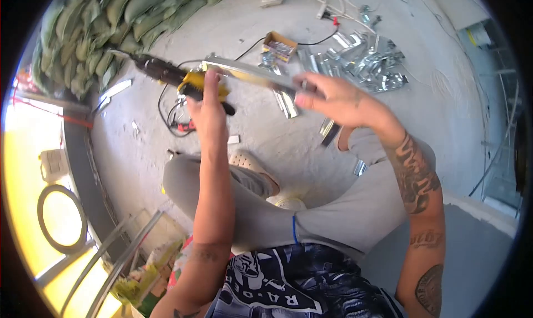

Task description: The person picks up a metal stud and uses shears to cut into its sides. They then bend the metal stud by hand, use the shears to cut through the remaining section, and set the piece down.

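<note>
My left hand (209,110) is closed round a black and yellow hand tool (161,70) with a narrow silvery tip that points up and left. Its exact kind is blurred. A long shiny metal profile (244,74) runs from beside my left thumb across to my right hand (338,99). There my right fingers grip its right end, thumb below. The profile is held up over the floor, in front of my knees. The tool's yellow part overlaps the profile's left end in this view.
Shiny metal pieces (361,60) lie heaped on the concrete floor at the back right, near an open cardboard box (279,46) of small parts. Black cable (161,104) loops across the floor. Stacked green sacks (111,24) stand at the back left. Metal rails (125,251) lean at the lower left.
</note>
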Demonstrator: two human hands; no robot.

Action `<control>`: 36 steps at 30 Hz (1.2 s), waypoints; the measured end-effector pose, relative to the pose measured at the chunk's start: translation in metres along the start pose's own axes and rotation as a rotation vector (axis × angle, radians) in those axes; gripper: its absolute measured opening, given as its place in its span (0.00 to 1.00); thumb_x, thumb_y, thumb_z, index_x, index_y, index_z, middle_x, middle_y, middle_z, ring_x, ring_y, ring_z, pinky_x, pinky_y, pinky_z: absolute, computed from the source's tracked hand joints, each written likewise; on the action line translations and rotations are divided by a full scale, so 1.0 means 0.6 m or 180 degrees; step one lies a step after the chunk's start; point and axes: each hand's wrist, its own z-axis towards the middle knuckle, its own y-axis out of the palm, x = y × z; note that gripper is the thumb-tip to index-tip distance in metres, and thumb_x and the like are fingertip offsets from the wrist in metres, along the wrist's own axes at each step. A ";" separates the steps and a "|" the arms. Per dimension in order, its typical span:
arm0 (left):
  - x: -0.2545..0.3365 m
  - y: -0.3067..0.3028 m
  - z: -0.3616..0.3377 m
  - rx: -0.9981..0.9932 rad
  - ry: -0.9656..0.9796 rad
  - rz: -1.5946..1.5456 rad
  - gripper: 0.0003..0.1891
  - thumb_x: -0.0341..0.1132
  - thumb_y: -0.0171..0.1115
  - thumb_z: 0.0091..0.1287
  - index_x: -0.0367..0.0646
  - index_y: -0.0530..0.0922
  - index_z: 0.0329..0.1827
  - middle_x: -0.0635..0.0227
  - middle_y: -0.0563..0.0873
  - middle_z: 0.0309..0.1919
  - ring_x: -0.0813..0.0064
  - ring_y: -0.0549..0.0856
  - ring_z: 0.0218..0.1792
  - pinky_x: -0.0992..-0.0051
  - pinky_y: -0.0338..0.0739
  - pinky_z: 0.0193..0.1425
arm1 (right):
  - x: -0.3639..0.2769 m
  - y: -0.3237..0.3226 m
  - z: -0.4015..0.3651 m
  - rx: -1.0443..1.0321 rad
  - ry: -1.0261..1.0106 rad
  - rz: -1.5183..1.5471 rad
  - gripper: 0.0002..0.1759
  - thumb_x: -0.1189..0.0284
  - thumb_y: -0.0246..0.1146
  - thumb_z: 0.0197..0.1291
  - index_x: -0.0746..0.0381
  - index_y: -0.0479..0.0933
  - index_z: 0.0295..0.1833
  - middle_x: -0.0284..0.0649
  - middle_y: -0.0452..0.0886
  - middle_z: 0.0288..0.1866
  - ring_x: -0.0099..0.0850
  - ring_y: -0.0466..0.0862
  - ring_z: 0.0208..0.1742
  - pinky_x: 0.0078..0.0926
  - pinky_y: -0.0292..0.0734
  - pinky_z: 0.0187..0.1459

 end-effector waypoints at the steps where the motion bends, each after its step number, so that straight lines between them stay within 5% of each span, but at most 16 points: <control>1: -0.002 -0.004 -0.003 -0.0025 0.0122 0.0387 0.11 0.33 0.65 0.68 0.35 0.79 0.48 0.68 0.84 0.41 0.80 0.81 0.46 0.77 0.73 0.52 | -0.002 -0.029 -0.011 0.0397 -0.0034 -0.0161 0.33 0.53 0.60 0.70 0.66 0.67 0.69 0.44 0.80 0.49 0.32 0.79 0.47 0.32 0.77 0.48; 4: -0.027 -0.005 -0.035 -0.0678 0.0336 0.0699 0.17 0.24 0.63 0.62 0.36 0.76 0.55 0.66 0.83 0.47 0.78 0.80 0.48 0.75 0.73 0.56 | 0.015 -0.099 -0.042 0.1295 -0.0270 -0.0693 0.31 0.53 0.55 0.72 0.66 0.69 0.69 0.41 0.81 0.45 0.32 0.80 0.41 0.30 0.77 0.46; 6: -0.047 0.009 -0.069 -0.1366 0.0497 0.0605 0.25 0.22 0.65 0.55 0.35 0.74 0.59 0.64 0.82 0.50 0.75 0.80 0.51 0.73 0.72 0.59 | -0.002 -0.138 -0.067 0.1327 -0.0228 -0.0485 0.32 0.50 0.53 0.71 0.67 0.73 0.64 0.49 0.83 0.42 0.42 0.82 0.48 0.36 0.75 0.52; 11: -0.079 0.054 -0.109 -0.2229 0.0354 0.1482 0.28 0.25 0.68 0.53 0.36 0.73 0.60 0.64 0.82 0.44 0.72 0.79 0.47 0.72 0.72 0.57 | -0.023 -0.166 -0.096 0.0963 -0.0029 -0.0225 0.30 0.47 0.51 0.72 0.65 0.79 0.55 0.44 0.84 0.37 0.32 0.84 0.34 0.31 0.79 0.38; 19: -0.089 0.078 -0.121 -0.2305 -0.0072 0.1347 0.25 0.26 0.68 0.54 0.36 0.75 0.58 0.65 0.81 0.38 0.75 0.80 0.41 0.73 0.74 0.52 | -0.026 -0.160 -0.105 0.0744 -0.0207 -0.0028 0.27 0.47 0.57 0.69 0.63 0.80 0.45 0.36 0.82 0.28 0.21 0.80 0.26 0.23 0.72 0.16; 26: -0.083 0.076 -0.124 -0.2342 0.0223 0.1583 0.23 0.25 0.67 0.54 0.36 0.76 0.56 0.67 0.80 0.35 0.76 0.78 0.37 0.74 0.74 0.50 | -0.030 -0.153 -0.104 0.0626 0.0007 0.0043 0.25 0.51 0.57 0.71 0.64 0.81 0.42 0.35 0.82 0.27 0.20 0.80 0.27 0.22 0.73 0.18; 28: -0.085 0.072 -0.125 -0.2332 0.0166 0.1509 0.23 0.25 0.67 0.53 0.36 0.76 0.55 0.67 0.80 0.35 0.76 0.78 0.37 0.75 0.74 0.50 | -0.017 -0.155 -0.099 0.0553 -0.0273 0.0101 0.32 0.45 0.60 0.67 0.69 0.81 0.46 0.43 0.85 0.31 0.28 0.88 0.33 0.23 0.82 0.33; 36: -0.081 0.068 -0.124 -0.2338 0.0283 0.1466 0.23 0.26 0.67 0.54 0.35 0.76 0.55 0.66 0.80 0.35 0.75 0.78 0.38 0.74 0.74 0.49 | -0.054 -0.150 -0.109 0.0625 -0.0210 -0.0067 0.32 0.46 0.59 0.68 0.70 0.81 0.44 0.44 0.84 0.28 0.29 0.87 0.30 0.24 0.82 0.32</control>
